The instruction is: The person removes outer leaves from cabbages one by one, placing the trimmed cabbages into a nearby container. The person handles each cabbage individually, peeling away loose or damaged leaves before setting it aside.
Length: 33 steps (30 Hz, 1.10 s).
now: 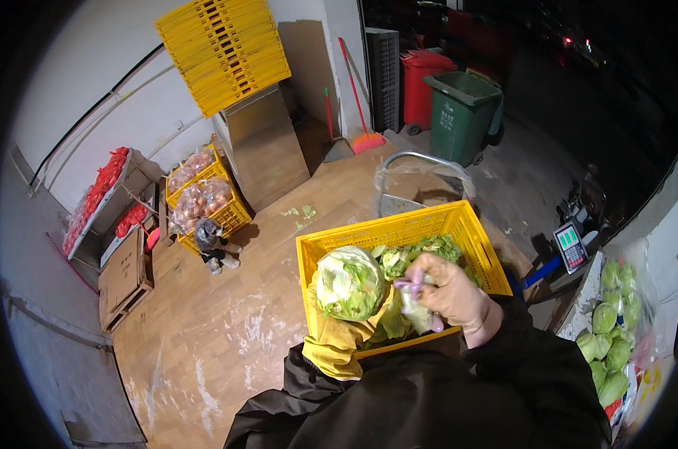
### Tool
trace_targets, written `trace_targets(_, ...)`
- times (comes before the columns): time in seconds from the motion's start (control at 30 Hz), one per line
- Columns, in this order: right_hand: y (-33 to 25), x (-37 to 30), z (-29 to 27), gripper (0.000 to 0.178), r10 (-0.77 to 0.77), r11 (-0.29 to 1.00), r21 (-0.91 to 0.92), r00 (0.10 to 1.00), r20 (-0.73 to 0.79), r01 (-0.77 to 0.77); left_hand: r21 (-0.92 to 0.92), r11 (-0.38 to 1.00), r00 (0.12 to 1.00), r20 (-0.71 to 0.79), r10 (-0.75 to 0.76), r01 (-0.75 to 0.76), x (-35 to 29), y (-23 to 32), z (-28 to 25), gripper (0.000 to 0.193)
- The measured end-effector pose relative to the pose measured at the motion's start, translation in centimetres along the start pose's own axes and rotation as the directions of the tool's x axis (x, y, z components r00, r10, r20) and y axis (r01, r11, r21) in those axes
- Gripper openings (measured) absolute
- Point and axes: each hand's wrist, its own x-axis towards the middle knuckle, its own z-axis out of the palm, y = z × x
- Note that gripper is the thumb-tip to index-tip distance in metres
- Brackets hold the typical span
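A pale green head of lettuce (pixel 348 284) rests in my left hand (pixel 342 337), which wears a yellow glove and cups it from below at the left side of a yellow crate (pixel 473 224). My right hand (pixel 455 295) is bare and closed around a small purple-and-whitish tool (pixel 412 295). Its kind is unclear, as fingers and blur cover part of it. The tool is just right of the lettuce, over the crate. Loose green leaves (pixel 438 247) lie inside the crate, below both hands.
A metal-framed cart (pixel 421 157) stands behind the crate. A small grey dog (pixel 213 243) sits by yellow crates of bagged onions (pixel 202 198). At right are a lit scale display (pixel 571 247) and bagged green vegetables (pixel 612 337). Leaf scraps (pixel 303 215) lie on the floor.
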Motion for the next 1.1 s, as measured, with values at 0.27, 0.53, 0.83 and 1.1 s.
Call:
trace_targets(0.27,0.5,2.6,1.0,0.090,-0.332,0.371,-0.895,0.936,0.121,0.247,-0.764,0.631,0.976,-0.006,-0.216,0.135,1.2,3.9,3.4,0.058)
trace_targets(0.53,3.2,3.9,3.0,0.029,-0.642,0.074,-0.753,0.609,0.466,0.654,-0.751,0.660,0.998,0.057,0.021,0.028,1.8,-4.8,-1.6,0.042)
trace_targets(0.83,3.4,5.5,-2.1,0.023,-0.691,0.507,-0.794,0.708,-0.143,0.335,-0.866,0.424,0.949,0.156,-0.274,0.264,-0.5,-0.3,2.8,0.060)
trace_targets(1.1,0.7,3.8,0.4,0.039,-0.578,0.173,-0.897,0.779,0.242,0.407,-0.930,0.362,0.996,-0.082,-0.022,-0.069,1.4,-3.3,4.0,0.057)
